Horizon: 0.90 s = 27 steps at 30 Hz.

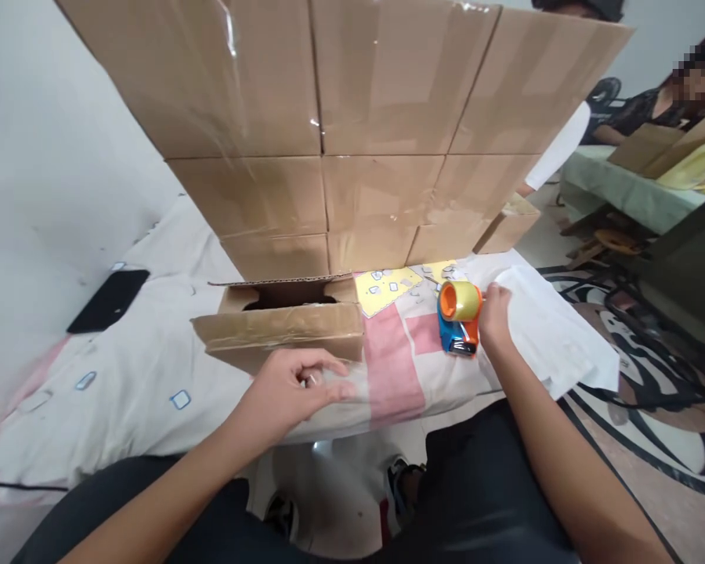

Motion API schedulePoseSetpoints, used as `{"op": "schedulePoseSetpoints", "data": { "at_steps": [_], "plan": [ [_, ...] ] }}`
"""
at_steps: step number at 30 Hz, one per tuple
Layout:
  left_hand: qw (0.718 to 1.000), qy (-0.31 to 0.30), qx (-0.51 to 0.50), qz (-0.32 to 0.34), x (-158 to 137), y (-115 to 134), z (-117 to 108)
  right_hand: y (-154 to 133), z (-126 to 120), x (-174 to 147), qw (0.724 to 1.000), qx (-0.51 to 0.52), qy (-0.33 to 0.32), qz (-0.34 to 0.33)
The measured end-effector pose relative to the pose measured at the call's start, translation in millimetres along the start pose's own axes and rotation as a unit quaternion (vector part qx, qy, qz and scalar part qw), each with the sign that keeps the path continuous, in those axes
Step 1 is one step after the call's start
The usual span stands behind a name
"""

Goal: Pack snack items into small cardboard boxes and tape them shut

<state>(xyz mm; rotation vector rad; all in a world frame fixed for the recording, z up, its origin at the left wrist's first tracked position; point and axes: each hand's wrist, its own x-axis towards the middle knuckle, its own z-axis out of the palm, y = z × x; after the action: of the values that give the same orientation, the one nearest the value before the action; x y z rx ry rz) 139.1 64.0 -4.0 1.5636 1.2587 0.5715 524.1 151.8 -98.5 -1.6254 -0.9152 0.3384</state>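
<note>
Tape dispenser (459, 317) (in right hand (496, 315)) is clear of box (287, 329) edge.

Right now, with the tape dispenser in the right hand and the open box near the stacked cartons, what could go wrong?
The right hand grips the tape dispenser; its cutting end might scratch the left hand if they meet.
The open box stands close in front of the carton stack, so a hard push could jostle it.
The white sheets lie loose beside the right hand, so a sweep could scatter them.
</note>
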Motion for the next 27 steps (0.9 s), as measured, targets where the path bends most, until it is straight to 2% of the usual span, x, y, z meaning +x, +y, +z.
{"op": "schedulePoseSetpoints", "data": {
  "at_steps": [2,3,5,8,10,11,15,17,19,24,25,27],
  "plan": [
    [0.999,-0.018,-0.05,-0.014,0,0,-4,-18,2,-12,0.992,-0.041,0.044,-0.115],
    [0.997,-0.028,-0.069,-0.016,-1,0,-5,-30,4,-22,0.982,-0.047,0.036,-0.179],
    [0.994,-0.044,-0.097,-0.016,-3,-2,-8,-56,10,-51,0.948,-0.029,-0.036,-0.314],
    [0.993,-0.051,-0.106,-0.005,-8,-6,-10,-97,18,-102,0.861,0.027,-0.174,-0.477],
    [0.995,-0.044,-0.09,0.007,-11,-8,-10,-119,21,-131,0.809,0.05,-0.239,-0.535],
    [0.997,-0.033,-0.072,0.017,-12,-8,-9,-128,22,-143,0.791,0.049,-0.249,-0.557],
    [0.997,0.042,0.012,0.062,-16,-9,-9,-147,23,-169,0.742,0.012,-0.197,-0.641],
    [0.995,0.058,0.033,0.078,-19,-8,-9,-149,25,-175,0.74,-0.001,-0.18,-0.648],
    [0.993,0.063,0.046,0.09,-22,-7,-9,-151,28,-180,0.756,-0.002,-0.181,-0.629],
    [0.985,0.11,0.035,0.13,-25,-11,6,-163,32,-186,0.845,0.104,-0.19,-0.489],
    [0.984,0.117,0.011,0.137,-26,-14,12,-166,30,-187,0.855,0.118,-0.186,-0.47],
    [0.981,0.119,-0.051,0.146,-28,-22,26,-170,27,-188,0.858,0.125,-0.183,-0.463]
  ]
}}
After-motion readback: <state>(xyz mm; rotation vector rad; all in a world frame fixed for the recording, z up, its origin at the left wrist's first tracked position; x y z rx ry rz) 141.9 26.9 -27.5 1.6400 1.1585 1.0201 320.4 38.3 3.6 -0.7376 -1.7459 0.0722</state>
